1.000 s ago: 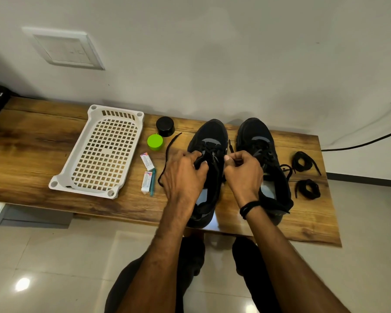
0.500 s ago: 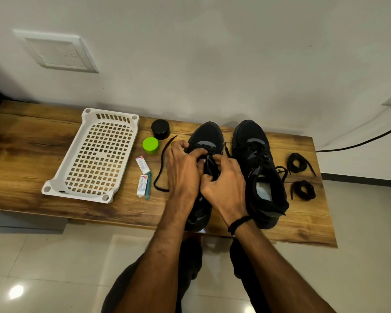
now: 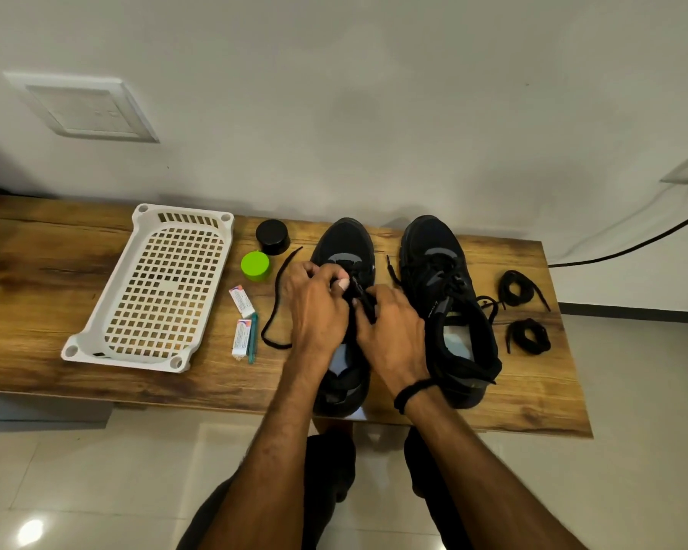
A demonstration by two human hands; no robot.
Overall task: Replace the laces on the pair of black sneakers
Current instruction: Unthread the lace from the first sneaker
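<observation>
Two black sneakers stand side by side on the wooden bench (image 3: 533, 391), toes toward the wall. Both hands work over the left sneaker (image 3: 346, 244). My left hand (image 3: 314, 307) has its fingers curled at the eyelets, pinching the black lace (image 3: 275, 307), whose free end trails left across the wood. My right hand (image 3: 394, 335) grips the tongue and lace area just beside it. The lacing under the hands is hidden. The right sneaker (image 3: 445, 279) stands untouched with its lace loose. Two coiled black laces, one (image 3: 519, 287) behind the other (image 3: 529, 339), lie at the far right.
A white perforated plastic tray (image 3: 96, 335) sits at the left. Between it and the shoes are a black round jar (image 3: 272, 237), a green lid (image 3: 255, 265), two small packets (image 3: 241, 300) and a teal pen (image 3: 252, 339). A black cable (image 3: 632, 248) runs along the wall at right.
My right hand moved left from between the shoes onto the left sneaker's lacing, close against my left hand. The lace's free end now lies looser on the wood.
</observation>
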